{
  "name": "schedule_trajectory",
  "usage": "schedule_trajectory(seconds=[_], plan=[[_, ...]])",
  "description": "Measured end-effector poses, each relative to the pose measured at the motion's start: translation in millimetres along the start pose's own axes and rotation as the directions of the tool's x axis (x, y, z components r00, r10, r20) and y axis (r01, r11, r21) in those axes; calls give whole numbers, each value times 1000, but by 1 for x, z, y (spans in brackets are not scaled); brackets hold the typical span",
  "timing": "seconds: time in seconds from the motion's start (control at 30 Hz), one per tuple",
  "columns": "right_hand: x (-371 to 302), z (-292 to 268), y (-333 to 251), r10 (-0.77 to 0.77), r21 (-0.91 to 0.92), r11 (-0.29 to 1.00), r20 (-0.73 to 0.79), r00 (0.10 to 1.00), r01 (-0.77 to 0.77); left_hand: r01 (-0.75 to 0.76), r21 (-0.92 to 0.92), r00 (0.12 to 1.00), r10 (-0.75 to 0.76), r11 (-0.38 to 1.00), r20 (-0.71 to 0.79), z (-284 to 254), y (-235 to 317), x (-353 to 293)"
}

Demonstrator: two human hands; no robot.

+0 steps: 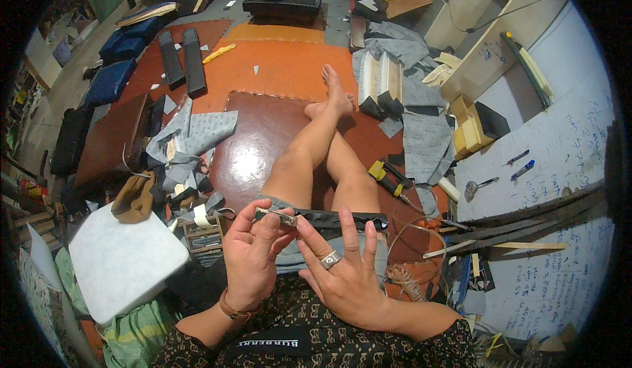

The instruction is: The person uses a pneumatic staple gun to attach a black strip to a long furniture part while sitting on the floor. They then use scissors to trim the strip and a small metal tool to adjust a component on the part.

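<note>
Above my lap, my left hand [253, 253] is closed, with thumb and fingers pinching a small dark piece with a shiny metal edge [282, 217]; I cannot make out its exact kind. A fingertip of my right hand [345, 272] touches the right end of this piece, while its other fingers are spread apart. A narrow black strip [319, 220] runs rightward behind the right fingers across my thighs. Whether it joins the small piece is hidden by the hands.
My bare legs [329, 157] stretch over a brown padded sheet [243, 137]. Grey fabric scraps [204, 128] lie left. Yellow-black pliers [385, 178] and a cable [398, 230] lie right. A white foam block [125, 262] sits at left, and a written-on white board [559, 164] at right.
</note>
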State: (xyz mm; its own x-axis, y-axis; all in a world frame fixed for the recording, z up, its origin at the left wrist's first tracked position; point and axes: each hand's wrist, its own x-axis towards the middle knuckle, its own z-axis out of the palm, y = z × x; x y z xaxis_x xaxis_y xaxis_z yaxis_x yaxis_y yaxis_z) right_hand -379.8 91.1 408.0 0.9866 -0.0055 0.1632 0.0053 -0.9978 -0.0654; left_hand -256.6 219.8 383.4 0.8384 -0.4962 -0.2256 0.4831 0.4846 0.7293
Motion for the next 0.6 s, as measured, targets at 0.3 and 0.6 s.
schedule_trajectory(seconds=[0.3,0.6], plan=[[-3,3,-2,-16,-78,997,-2,1000,16,-2,41,1000,3,999,-21,-4,-1,2],[-9,17,12,-128,-274,955,-28,991,115,106,130,990,-117,986,81,1,27,8]])
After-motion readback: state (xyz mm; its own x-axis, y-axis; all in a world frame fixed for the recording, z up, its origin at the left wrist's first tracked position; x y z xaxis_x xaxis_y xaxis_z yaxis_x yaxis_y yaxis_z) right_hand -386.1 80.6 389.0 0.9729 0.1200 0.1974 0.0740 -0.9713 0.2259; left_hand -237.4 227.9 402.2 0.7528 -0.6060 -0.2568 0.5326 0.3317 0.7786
